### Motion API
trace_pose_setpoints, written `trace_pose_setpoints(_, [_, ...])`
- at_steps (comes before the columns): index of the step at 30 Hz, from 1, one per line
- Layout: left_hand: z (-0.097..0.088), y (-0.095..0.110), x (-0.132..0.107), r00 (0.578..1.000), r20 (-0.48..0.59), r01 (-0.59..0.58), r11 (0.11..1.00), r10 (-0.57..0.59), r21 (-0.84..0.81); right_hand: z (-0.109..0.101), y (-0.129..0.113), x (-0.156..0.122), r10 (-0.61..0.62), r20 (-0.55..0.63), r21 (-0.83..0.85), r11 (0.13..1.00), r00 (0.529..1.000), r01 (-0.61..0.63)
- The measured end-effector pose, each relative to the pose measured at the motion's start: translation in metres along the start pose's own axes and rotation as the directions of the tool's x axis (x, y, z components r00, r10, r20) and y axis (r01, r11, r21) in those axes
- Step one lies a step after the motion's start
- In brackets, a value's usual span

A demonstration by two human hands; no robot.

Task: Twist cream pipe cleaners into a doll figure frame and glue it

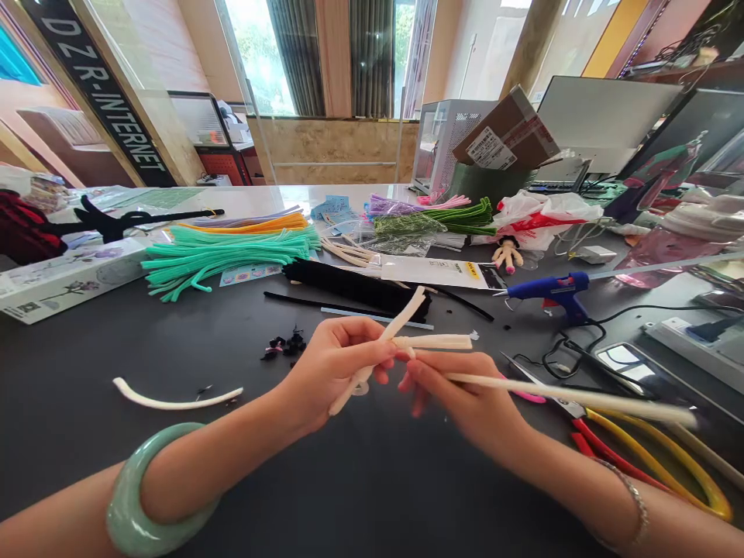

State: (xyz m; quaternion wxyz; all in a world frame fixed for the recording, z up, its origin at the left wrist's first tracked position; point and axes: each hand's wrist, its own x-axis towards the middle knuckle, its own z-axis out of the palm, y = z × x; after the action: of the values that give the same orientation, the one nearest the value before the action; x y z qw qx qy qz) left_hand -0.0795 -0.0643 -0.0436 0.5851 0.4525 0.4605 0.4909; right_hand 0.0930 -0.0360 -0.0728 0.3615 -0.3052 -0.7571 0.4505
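Note:
Both my hands meet over the dark table (pixel 360 480), working cream pipe cleaners. My left hand (pixel 334 368) is closed, pinching a folded cream pipe cleaner piece (pixel 401 319) that slants up to the right. My right hand (pixel 459 391) is closed on a long cream pipe cleaner (pixel 581 397) that runs off to the right. A short cream stub (pixel 442 342) sticks out between the two hands. A curved cream piece (pixel 174 399) lies loose on the table to the left. A pale green bangle (pixel 145 488) sits on my left wrist.
Bundles of teal (pixel 232 256), orange, black (pixel 354 285), green (pixel 459 215) and purple pipe cleaners lie at the back. A blue glue gun (pixel 549 291) stands at right, red-and-yellow-handled pliers (pixel 633 457) by my right forearm, small black scraps (pixel 284 343) mid-table, a white box (pixel 63 283) at left.

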Motion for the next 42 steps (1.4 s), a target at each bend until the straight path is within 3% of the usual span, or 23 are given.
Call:
trace_pose_setpoints(2, [0.001, -0.001, -0.001, 0.998, -0.04, -0.043, 0.996, 0.047, 0.082, 0.003, 0.0, -0.004, -0.059, -0.003, -0.174, 0.983, 0.998, 0.057])
trace_pose_setpoints(5, [0.003, 0.0, -0.003, 0.981, -0.074, -0.143, 0.927, 0.179, 0.347, 0.005, 0.001, -0.007, -0.249, 0.025, -0.407, 0.882, 0.968, 0.237])
trace_pose_setpoints(8, [0.003, -0.001, -0.005, 0.942, -0.033, -0.234, 0.724, 0.334, 0.649, 0.004, 0.002, -0.008, -0.43, 0.066, -0.568, 0.725, 0.9, 0.389])
trace_pose_setpoints(11, [0.002, -0.002, -0.006, 0.9, 0.089, -0.308, 0.479, 0.427, 0.822, 0.0, 0.002, -0.008, -0.508, 0.11, -0.655, 0.61, 0.854, 0.447])
trace_pose_setpoints(14, [0.001, -0.001, -0.006, 0.867, 0.224, -0.374, 0.285, 0.445, 0.883, -0.008, -0.002, -0.007, -0.537, 0.141, -0.677, 0.56, 0.831, 0.477])
trace_pose_setpoints(16, [0.0, 0.001, -0.006, 0.866, 0.287, -0.411, 0.257, 0.409, 0.875, -0.015, -0.005, -0.005, -0.543, 0.133, -0.644, 0.588, 0.829, 0.488])
trace_pose_setpoints(19, [-0.003, 0.007, -0.005, 0.888, 0.343, -0.441, 0.35, 0.307, 0.826, -0.024, -0.007, -0.001, -0.467, 0.129, -0.489, 0.738, 0.875, 0.466])
trace_pose_setpoints(22, [-0.007, 0.013, -0.004, 0.91, 0.382, -0.41, 0.499, 0.164, 0.764, -0.031, -0.006, 0.003, -0.316, 0.144, -0.34, 0.874, 0.938, 0.347])
trace_pose_setpoints(27, [-0.011, 0.018, -0.001, 0.901, 0.434, -0.282, 0.763, 0.003, 0.581, -0.032, -0.003, 0.008, -0.167, 0.131, -0.015, 0.985, 0.977, 0.171])
trace_pose_setpoints(33, [-0.005, 0.007, 0.002, 0.917, 0.389, -0.042, 0.947, -0.09, 0.318, -0.018, -0.002, 0.009, 0.044, 0.085, 0.358, 0.931, 0.995, -0.072])
trace_pose_setpoints(36, [-0.001, 0.001, 0.003, 0.923, 0.368, 0.03, 0.974, -0.114, 0.225, -0.012, -0.001, 0.007, 0.091, 0.058, 0.422, 0.9, 0.994, -0.107])
trace_pose_setpoints(42, [0.0, 0.001, 0.004, 0.938, 0.308, 0.091, 0.97, -0.159, 0.224, -0.011, -0.002, 0.008, 0.141, 0.039, 0.486, 0.863, 0.989, -0.142])
